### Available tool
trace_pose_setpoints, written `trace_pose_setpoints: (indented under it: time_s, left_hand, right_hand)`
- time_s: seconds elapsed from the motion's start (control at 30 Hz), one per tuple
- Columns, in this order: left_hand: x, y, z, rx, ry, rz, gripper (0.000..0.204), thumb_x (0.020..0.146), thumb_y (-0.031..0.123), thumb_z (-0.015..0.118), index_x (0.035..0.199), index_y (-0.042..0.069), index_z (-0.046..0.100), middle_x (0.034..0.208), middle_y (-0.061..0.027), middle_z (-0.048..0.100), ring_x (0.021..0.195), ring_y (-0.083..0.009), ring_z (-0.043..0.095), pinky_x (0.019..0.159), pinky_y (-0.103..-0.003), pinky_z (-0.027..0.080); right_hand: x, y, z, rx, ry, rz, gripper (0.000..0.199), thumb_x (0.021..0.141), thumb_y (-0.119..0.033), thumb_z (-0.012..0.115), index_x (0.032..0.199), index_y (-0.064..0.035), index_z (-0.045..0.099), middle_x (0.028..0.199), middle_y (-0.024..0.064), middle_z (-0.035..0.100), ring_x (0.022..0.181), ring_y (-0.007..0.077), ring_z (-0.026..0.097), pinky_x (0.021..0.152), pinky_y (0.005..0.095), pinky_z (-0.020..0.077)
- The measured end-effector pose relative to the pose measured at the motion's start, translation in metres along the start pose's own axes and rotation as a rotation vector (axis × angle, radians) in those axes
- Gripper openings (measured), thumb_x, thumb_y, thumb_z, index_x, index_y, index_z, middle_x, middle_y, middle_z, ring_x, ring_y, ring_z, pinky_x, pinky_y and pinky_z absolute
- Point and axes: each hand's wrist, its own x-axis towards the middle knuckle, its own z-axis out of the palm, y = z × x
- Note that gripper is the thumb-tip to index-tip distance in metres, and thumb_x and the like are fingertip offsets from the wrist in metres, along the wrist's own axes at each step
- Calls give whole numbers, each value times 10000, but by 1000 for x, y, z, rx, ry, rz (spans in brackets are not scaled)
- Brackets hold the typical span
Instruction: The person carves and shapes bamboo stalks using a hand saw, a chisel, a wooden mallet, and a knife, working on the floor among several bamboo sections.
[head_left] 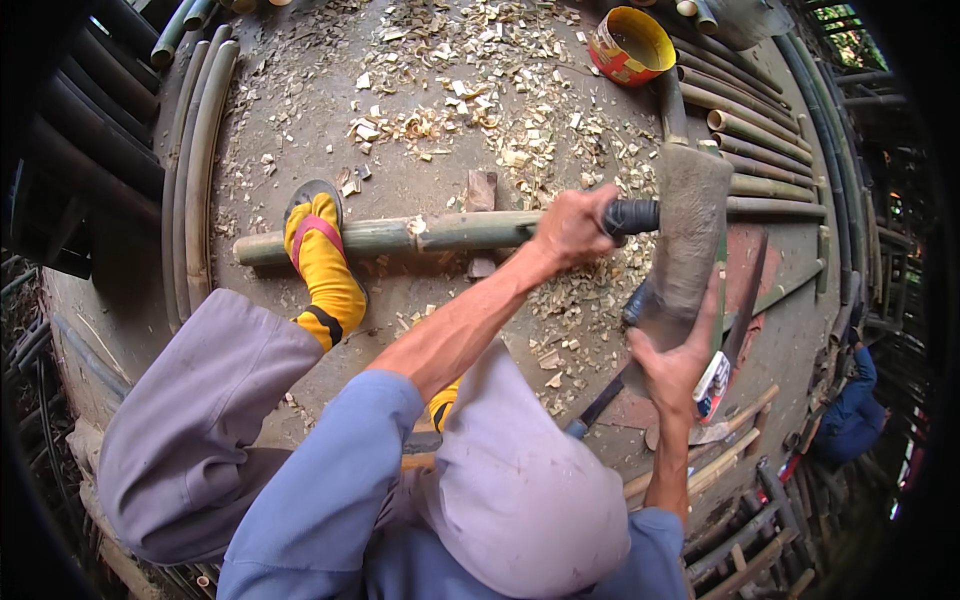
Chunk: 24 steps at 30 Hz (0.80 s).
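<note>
Chip-strewn floor; bamboo pole underfoot, perhaps wedged.

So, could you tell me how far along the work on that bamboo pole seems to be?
Partly done, I'd judge. Pale bamboo chips litter the ground, so much cutting has happened. In hand: the left hand grips the black handle of a broad grey blade, the right hand steadies its lower end, and a yellow-socked foot pins the long green bamboo pole. Uncut poles remain stacked nearby.
</note>
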Motion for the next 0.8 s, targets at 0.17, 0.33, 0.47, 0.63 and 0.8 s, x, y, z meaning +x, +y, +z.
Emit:
trace_pose_setpoints:
  time_s: [0.17, 0.33, 0.47, 0.63, 0.8]
  left_hand:
    - [-9, -11, -10, 73, 38, -7, 243, 670, 126, 666, 770, 61, 454, 567, -168, 543, 535, -371, 565, 495, -446, 429]
    - [-5, -8, -4, 114, -7, 13, 265, 683, 173, 700, 787, 61, 483, 596, -128, 577, 527, -298, 597, 506, -402, 469]
    - [0, -7, -7, 92, -25, 33, 241, 697, 144, 683, 777, 56, 474, 602, -143, 574, 537, -303, 601, 508, -398, 461]
    - [-10, -15, -11, 92, -48, 30, 212, 712, 94, 656, 767, 36, 460, 597, -138, 554, 524, -233, 590, 507, -368, 459]
    - [-9, -3, -33, 0, -28, 31, 164, 677, 61, 651, 810, 15, 568, 725, -87, 619, 621, -169, 573, 575, -309, 462]
  right_hand:
    - [9, -1, -70, 210, 25, -42, 915, 643, -262, 733, 1413, -53, 285, 1304, 172, 451, 1202, 292, 447, 1035, 383, 332]
    - [38, -10, -167, 725, 549, -53, 614, 802, -338, 568, 1243, 69, 437, 1121, 183, 554, 1043, 279, 552, 955, 393, 425]
    - [21, 24, -57, 373, 583, -20, 694, 759, -296, 614, 1317, 30, 360, 1198, 191, 487, 1107, 284, 493, 967, 409, 401]
    - [-26, 8, -2, 416, -85, 186, 1010, 606, -197, 743, 1439, 3, 208, 1438, 207, 294, 1331, 292, 292, 1103, 379, 208]
    - [-47, 23, -3, 209, 58, 151, 1022, 616, -182, 737, 1449, -7, 172, 1448, 215, 289, 1333, 318, 299, 1106, 370, 216]
